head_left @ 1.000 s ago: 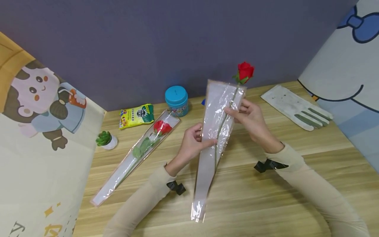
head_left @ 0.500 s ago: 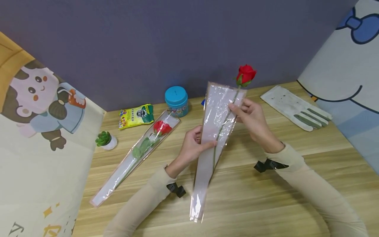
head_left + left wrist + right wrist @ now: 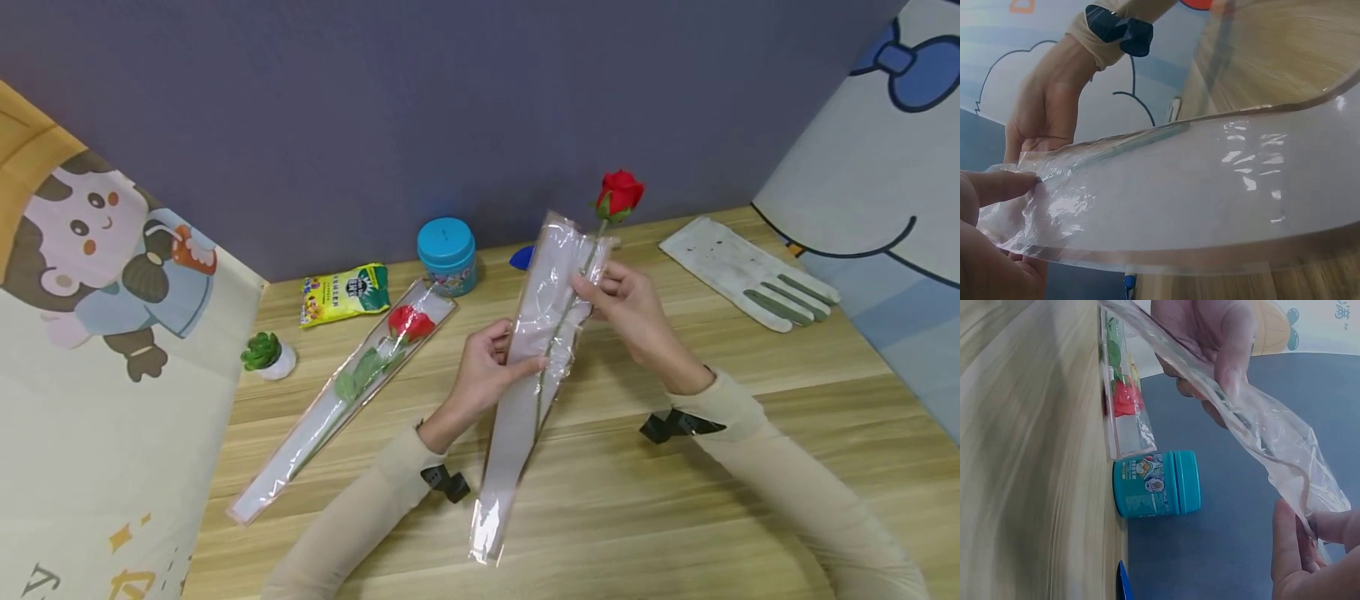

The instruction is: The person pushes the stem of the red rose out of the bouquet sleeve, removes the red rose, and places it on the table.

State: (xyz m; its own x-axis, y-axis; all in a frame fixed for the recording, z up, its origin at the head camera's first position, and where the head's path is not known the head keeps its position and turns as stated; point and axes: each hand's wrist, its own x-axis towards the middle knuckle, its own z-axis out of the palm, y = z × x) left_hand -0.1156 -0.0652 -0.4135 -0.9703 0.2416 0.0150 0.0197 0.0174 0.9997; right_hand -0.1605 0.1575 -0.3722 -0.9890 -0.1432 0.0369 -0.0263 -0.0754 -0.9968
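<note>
Above the wooden table point(image 3: 675, 500) I hold a long clear plastic sleeve point(image 3: 525, 367) with a thin green stem inside it. A red rose head point(image 3: 619, 194) sticks out past the sleeve's wide top. My left hand point(image 3: 487, 367) pinches the sleeve's left edge at mid-length; the left wrist view shows its thumb point(image 3: 997, 187) pressed on the plastic sleeve point(image 3: 1197, 194). My right hand point(image 3: 626, 308) pinches the sleeve and stem near the top, where the plastic is bunched. In the right wrist view the right hand's fingertips point(image 3: 1310, 550) grip the crinkled sleeve point(image 3: 1260, 431).
A second wrapped red rose point(image 3: 352, 383) lies flat at the left. Behind it stand a small potted succulent point(image 3: 266, 354), a yellow-green packet point(image 3: 345, 293) and a teal tin point(image 3: 447, 254). A grey-white glove point(image 3: 750, 271) lies at the right. Cartoon-printed panels flank the table.
The sleeve's wide top has been squeezed narrower under my right hand. The rose head sits a little lower, and the sleeve's lower tip has swung slightly left.
</note>
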